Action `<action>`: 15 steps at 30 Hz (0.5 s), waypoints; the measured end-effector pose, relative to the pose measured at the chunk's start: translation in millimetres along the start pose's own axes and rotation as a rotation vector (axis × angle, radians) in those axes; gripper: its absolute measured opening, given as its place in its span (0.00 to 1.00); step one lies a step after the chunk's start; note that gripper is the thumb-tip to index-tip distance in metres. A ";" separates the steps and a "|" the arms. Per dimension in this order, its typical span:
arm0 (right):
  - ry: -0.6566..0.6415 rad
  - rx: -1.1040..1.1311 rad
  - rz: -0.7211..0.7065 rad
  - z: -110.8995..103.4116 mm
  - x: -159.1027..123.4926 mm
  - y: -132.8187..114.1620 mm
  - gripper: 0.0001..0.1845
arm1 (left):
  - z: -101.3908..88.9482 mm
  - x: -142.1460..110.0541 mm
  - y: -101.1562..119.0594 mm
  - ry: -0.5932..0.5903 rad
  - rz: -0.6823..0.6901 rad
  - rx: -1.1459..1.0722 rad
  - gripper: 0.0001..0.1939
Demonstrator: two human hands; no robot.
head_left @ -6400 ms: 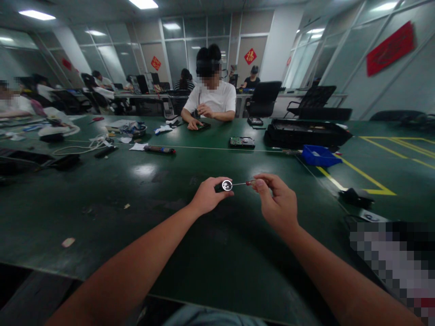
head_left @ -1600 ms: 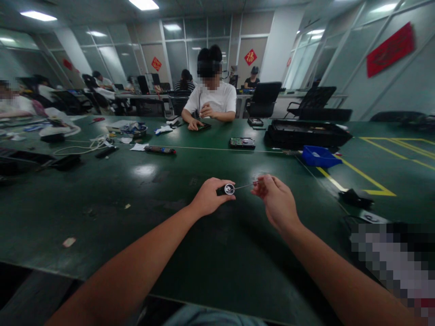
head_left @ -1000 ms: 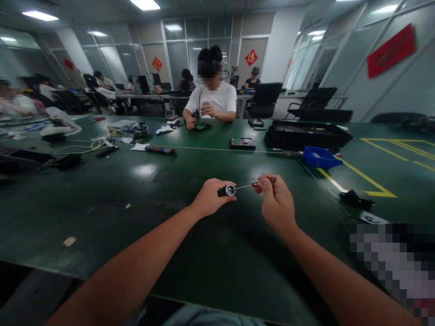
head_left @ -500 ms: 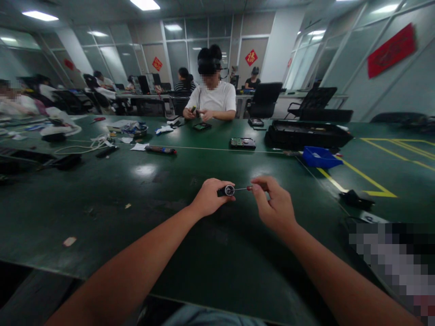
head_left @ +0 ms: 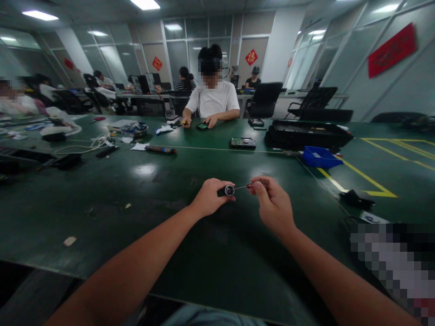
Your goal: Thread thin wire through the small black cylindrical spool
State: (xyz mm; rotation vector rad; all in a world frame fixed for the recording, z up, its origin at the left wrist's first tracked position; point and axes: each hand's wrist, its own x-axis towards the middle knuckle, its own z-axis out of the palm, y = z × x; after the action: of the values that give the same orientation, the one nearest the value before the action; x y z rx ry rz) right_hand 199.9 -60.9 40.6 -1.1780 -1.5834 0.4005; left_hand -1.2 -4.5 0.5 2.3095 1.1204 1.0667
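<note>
My left hand (head_left: 209, 198) is closed around a small black part with a round silver end (head_left: 229, 190), held just above the green table (head_left: 136, 203). My right hand (head_left: 272, 203) pinches a thin screwdriver (head_left: 249, 185) with a red handle; its metal shaft points left and its tip meets the silver end. Both hands are close together near the table's middle.
Across the table a person in a white shirt (head_left: 214, 99) works with a small green device. A hard drive (head_left: 242, 143), a long black case (head_left: 307, 132) and a blue bin (head_left: 319, 156) lie beyond my hands. Cables and papers (head_left: 102, 140) sit at the left. A black object (head_left: 355, 198) lies at the right.
My right hand's fingers have shifted on the screwdriver handle while the tip stays on the silver part. My left hand has barely moved. The person opposite has lowered both hands to the table.
</note>
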 end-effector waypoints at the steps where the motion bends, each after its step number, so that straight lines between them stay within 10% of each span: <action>1: 0.017 0.060 0.051 1.3 1.1 2.3 0.14 | -0.5 -0.2 0.3 0.000 0.000 -0.012 0.20; 9: 0.179 0.552 0.488 13.1 9.8 29.7 0.15 | -1.6 -0.1 4.4 -0.014 0.008 -0.083 0.20; 15: 0.213 0.413 0.279 8.8 6.7 21.9 0.14 | -2.2 0.3 4.4 0.001 -0.027 -0.068 0.20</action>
State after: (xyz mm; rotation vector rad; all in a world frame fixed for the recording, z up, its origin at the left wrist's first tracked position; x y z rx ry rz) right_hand 203.0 -42.6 24.5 -1.0772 -1.0888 0.7219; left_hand -0.5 -7.0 4.7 2.2357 1.0947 1.0790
